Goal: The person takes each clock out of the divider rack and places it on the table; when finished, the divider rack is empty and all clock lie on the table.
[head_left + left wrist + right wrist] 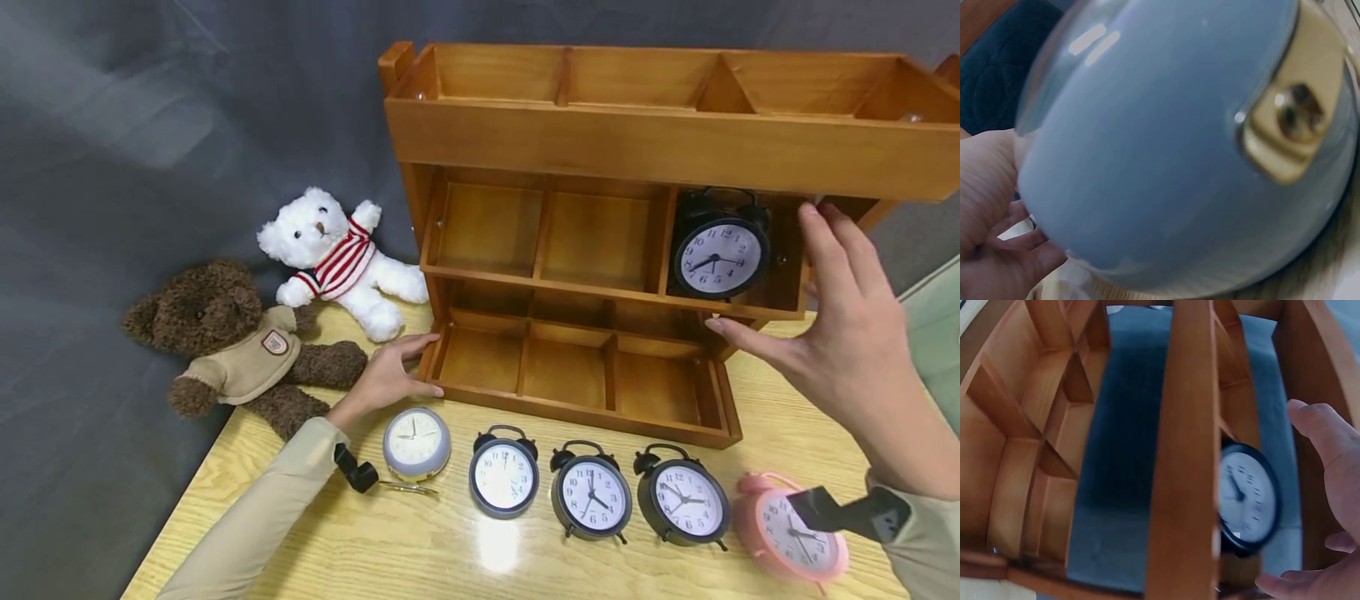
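A tiered wooden shelf (570, 287) stands before me. At the left end of its bottom tier, my left hand (386, 375) rests with fingers and thumb spread against the corner. My right hand (847, 325) is spread wide around the right end of the middle tier, holding nothing. Its thumb lies by the tier's lower front edge, its fingers higher up by the end panel. A black twin-bell alarm clock (720, 257) stands in the right compartment of that tier, just left of the hand. The right wrist view shows this clock (1249, 497) too, with the fingers (1322, 425) apart from it.
Along the table front stand a grey-blue round clock (417, 444), several dark twin-bell clocks (592, 496) and a pink clock (798, 533). The round clock (1166, 150) fills the left wrist view. A white teddy bear (337, 258) and a brown one (247, 342) lean at left.
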Tool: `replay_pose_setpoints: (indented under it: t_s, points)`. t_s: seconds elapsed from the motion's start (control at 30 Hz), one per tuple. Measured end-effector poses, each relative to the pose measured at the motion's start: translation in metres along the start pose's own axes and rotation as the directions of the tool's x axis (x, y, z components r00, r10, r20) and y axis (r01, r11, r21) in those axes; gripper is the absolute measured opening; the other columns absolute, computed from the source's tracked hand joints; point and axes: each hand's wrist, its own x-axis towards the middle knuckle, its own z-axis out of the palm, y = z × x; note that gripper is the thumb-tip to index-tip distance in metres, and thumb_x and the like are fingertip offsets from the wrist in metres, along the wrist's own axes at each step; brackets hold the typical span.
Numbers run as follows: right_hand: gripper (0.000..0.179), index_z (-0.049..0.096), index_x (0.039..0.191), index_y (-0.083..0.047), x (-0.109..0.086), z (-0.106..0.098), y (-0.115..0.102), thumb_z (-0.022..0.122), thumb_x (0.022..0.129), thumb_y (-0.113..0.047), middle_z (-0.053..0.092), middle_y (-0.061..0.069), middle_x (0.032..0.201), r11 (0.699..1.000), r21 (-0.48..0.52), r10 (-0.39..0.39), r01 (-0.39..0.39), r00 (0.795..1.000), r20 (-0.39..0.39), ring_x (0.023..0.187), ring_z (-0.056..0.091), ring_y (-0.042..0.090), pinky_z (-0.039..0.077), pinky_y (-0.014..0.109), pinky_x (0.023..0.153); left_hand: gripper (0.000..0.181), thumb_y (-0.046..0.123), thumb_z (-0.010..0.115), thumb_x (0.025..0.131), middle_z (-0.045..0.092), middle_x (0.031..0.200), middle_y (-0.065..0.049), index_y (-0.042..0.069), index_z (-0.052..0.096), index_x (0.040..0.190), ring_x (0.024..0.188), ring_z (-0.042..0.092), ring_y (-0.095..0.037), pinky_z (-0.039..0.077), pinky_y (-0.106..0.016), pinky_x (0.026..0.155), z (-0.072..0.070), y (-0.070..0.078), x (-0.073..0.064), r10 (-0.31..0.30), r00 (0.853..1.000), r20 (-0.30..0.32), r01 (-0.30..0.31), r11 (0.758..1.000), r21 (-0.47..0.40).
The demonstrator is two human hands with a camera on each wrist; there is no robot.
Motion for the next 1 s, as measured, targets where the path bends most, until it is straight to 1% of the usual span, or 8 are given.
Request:
replay_pose_setpoints:
  t_s: [0.07, 0.23, 0.4, 0.6, 0.63, 0.77, 0.87, 1.0]
  points:
    - [0.115, 0.033, 0.149, -0.006, 0.006, 0.011, 0.001, 0.046, 0.069, -0.088, 0.036, 0.025, 0.149, 0.999, 0.04, 0.001, -0.001, 1.0, -0.002, 0.137, 0.035, 0.045, 0.031, 0.06, 0.11, 0.086, 0.026, 0.089, 0.068, 0.046, 0.147, -0.013, 0.016, 0.048, 0.143, 0.131, 0.049, -0.035, 0.055, -0.037, 0.089, 0.001, 0.0, 0.0, 0.006, 1.0, 0.001, -0.006, 1.0, -0.001]
    - [0.113, 0.03, 0.151, -0.01, 0.013, 0.033, 0.004, 0.049, 0.069, -0.086, 0.032, 0.024, 0.152, 0.994, 0.101, 0.042, -0.045, 0.999, 0.024, 0.136, 0.035, 0.046, 0.032, 0.067, 0.105, 0.087, 0.026, 0.089, 0.067, 0.045, 0.148, -0.014, 0.016, 0.048, 0.143, 0.131, 0.048, -0.035, 0.055, -0.038, 0.089, 0.003, 0.002, 0.0, 0.005, 1.0, 0.005, -0.005, 1.0, -0.012]
    - [0.11, 0.031, 0.151, -0.013, 0.014, 0.044, 0.008, 0.05, 0.07, -0.085, 0.029, 0.026, 0.152, 0.987, 0.112, 0.105, -0.113, 0.992, 0.075, 0.135, 0.035, 0.049, 0.031, 0.072, 0.101, 0.087, 0.025, 0.09, 0.066, 0.046, 0.147, -0.014, 0.016, 0.049, 0.143, 0.131, 0.049, -0.035, 0.056, -0.036, 0.088, 0.002, 0.003, 0.0, 0.01, 1.0, -0.007, -0.01, 1.0, 0.006]
    - [0.109, 0.037, 0.148, -0.013, 0.015, 0.053, 0.012, 0.044, 0.07, -0.088, 0.031, 0.027, 0.15, 0.986, 0.096, 0.132, -0.137, 0.99, 0.054, 0.132, 0.036, 0.051, 0.031, 0.073, 0.099, 0.087, 0.024, 0.09, 0.066, 0.046, 0.147, -0.014, 0.017, 0.05, 0.142, 0.131, 0.048, -0.034, 0.056, -0.036, 0.088, 0.001, 0.002, 0.001, 0.001, 1.0, -0.008, -0.001, 1.0, -0.006]
    - [0.106, 0.037, 0.148, -0.013, 0.015, 0.054, 0.012, 0.047, 0.071, -0.086, 0.031, 0.027, 0.151, 0.985, 0.098, 0.134, -0.139, 0.99, 0.053, 0.132, 0.036, 0.051, 0.031, 0.073, 0.099, 0.086, 0.024, 0.09, 0.066, 0.046, 0.147, -0.014, 0.017, 0.05, 0.142, 0.131, 0.048, -0.035, 0.056, -0.036, 0.088, 0.001, 0.002, 0.001, 0.0, 1.0, -0.005, 0.0, 1.0, -0.01]
    - [0.092, 0.039, 0.147, -0.014, 0.017, 0.054, 0.013, 0.078, 0.073, -0.051, 0.031, 0.023, 0.152, 0.982, 0.11, 0.147, -0.154, 0.987, 0.068, 0.134, 0.036, 0.048, 0.032, 0.072, 0.1, 0.086, 0.024, 0.09, 0.067, 0.046, 0.147, -0.012, 0.017, 0.05, 0.142, 0.131, 0.048, -0.034, 0.056, -0.035, 0.089, 0.001, 0.0, 0.001, -0.005, 1.0, -0.004, 0.005, 1.0, -0.016]
    - [0.091, 0.04, 0.146, -0.014, 0.018, 0.054, 0.014, 0.083, 0.065, -0.022, 0.032, 0.022, 0.152, 0.983, 0.107, 0.144, -0.15, 0.988, 0.062, 0.133, 0.037, 0.047, 0.034, 0.071, 0.098, 0.087, 0.025, 0.09, 0.066, 0.047, 0.146, -0.014, 0.015, 0.05, 0.142, 0.13, 0.05, -0.035, 0.055, -0.036, 0.089, 0.001, 0.0, 0.0, 0.012, 1.0, -0.008, -0.012, 1.0, -0.003]
    - [0.09, 0.043, 0.144, -0.015, 0.017, 0.057, 0.015, 0.081, 0.063, -0.024, 0.035, 0.022, 0.15, 0.983, 0.11, 0.142, -0.144, 0.989, 0.028, 0.133, 0.039, 0.046, 0.037, 0.071, 0.095, 0.088, 0.025, 0.09, 0.065, 0.048, 0.145, -0.016, 0.013, 0.049, 0.142, 0.128, 0.051, -0.038, 0.055, -0.038, 0.089, 0.001, 0.0, -0.001, 0.035, 0.999, -0.012, -0.035, 0.999, 0.001]
